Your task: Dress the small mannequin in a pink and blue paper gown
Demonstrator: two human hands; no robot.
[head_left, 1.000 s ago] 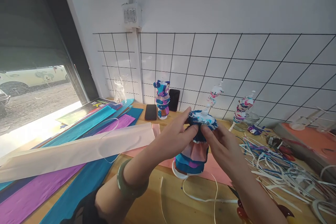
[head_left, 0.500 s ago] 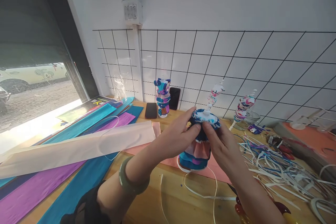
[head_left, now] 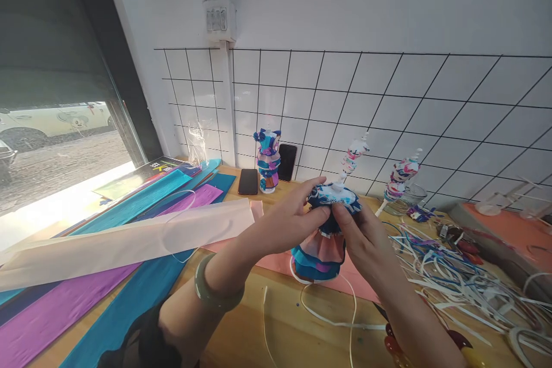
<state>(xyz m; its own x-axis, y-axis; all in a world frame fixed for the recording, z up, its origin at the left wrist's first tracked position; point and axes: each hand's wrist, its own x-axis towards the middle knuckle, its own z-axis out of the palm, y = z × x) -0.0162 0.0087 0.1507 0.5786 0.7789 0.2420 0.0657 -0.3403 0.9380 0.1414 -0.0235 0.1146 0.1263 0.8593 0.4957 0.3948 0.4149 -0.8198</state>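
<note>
Between my hands a small dress-form figure [head_left: 321, 250] stands on the table, dressed in layered crepe paper: dark blue on top, a pink ruffle below, teal and a bit of purple at the bottom. Its top is white with blue blotches. My left hand [head_left: 291, 218] grips the upper left side, its thumb pressed to the front just under the top. On the right side my right hand [head_left: 362, 233] does the same, thumb against the dark blue paper. The fingers behind the figure are mostly hidden. Under it lies a pink paper sheet [head_left: 276, 261].
Long crepe paper strips [head_left: 129, 241] cover the left. At the back stand a dressed figure [head_left: 268, 161], two phones [head_left: 248, 181] and painted torsos on sticks [head_left: 403, 175]. A tangle of thin strips [head_left: 435, 276] lies right; a white cord [head_left: 328, 322] curls in front.
The figure and both hands have shifted very slightly left, and its top is tipped a little differently. Both hands keep their hold on it.
</note>
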